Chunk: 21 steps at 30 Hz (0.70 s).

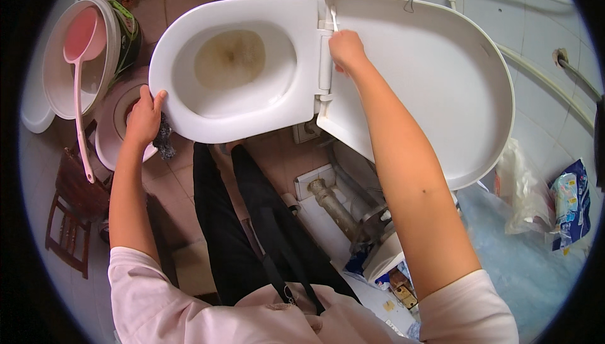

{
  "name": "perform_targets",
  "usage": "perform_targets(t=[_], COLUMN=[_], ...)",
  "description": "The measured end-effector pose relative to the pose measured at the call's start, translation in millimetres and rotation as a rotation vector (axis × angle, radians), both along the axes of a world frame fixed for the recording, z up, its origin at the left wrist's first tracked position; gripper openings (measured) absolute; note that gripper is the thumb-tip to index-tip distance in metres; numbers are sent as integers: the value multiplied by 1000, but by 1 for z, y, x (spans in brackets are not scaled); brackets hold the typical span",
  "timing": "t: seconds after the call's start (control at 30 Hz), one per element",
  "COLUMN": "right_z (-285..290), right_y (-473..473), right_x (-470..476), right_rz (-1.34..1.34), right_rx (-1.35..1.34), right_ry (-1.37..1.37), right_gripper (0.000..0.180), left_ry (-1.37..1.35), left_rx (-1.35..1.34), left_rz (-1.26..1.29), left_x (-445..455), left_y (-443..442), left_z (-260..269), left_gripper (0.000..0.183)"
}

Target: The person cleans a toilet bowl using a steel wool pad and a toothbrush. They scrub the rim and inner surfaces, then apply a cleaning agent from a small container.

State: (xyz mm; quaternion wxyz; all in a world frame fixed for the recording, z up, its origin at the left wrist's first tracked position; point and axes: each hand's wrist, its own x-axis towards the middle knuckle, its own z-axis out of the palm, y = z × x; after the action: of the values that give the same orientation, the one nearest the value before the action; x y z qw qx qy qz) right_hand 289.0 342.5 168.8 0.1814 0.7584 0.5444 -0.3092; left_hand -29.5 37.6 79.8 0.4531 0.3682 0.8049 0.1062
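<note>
A white toilet bowl [165, 51] with brownish water inside stands in front of me, its lid [439, 89] raised to the right. My right hand [348, 53] is closed on a small white brush [334, 17], probably a toothbrush, whose head touches the inner side of the lid near the hinge [325, 63]. At the bowl's front left rim rests my left hand [144, 117], thumb on the edge. A dark grey scouring pad [164, 141] hangs beside that hand, below the rim; how the fingers hold it is partly hidden.
To the left are a white bucket [112, 55] with a pink long-handled dipper [79, 89], a pink basin [106, 141] and a small wooden chair [71, 230]. Pipes [331, 202] run at the lower right. Plastic packaging [572, 202] lies at the far right.
</note>
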Motion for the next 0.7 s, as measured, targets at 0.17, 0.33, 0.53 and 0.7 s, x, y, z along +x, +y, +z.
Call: perform_targets(t=[0.17, 0.33, 0.53, 0.7], right_z=[16, 7, -3, -1], right_y=[-17, -15, -33, -45], right_x=[19, 1, -31, 12], right_rz=[152, 114, -248, -3], right_rx=[23, -61, -67, -75], right_ry=[74, 29, 80, 76], right_gripper=[30, 24, 20, 24], left_ry=[-20, -44, -23, -26], left_rx=[13, 37, -5, 17], left_rz=[25, 16, 4, 4], left_x=[1, -5, -5, -3], left_y=[1, 1, 4, 2], left_z=[1, -2, 4, 1], left_gripper=[43, 44, 44, 44])
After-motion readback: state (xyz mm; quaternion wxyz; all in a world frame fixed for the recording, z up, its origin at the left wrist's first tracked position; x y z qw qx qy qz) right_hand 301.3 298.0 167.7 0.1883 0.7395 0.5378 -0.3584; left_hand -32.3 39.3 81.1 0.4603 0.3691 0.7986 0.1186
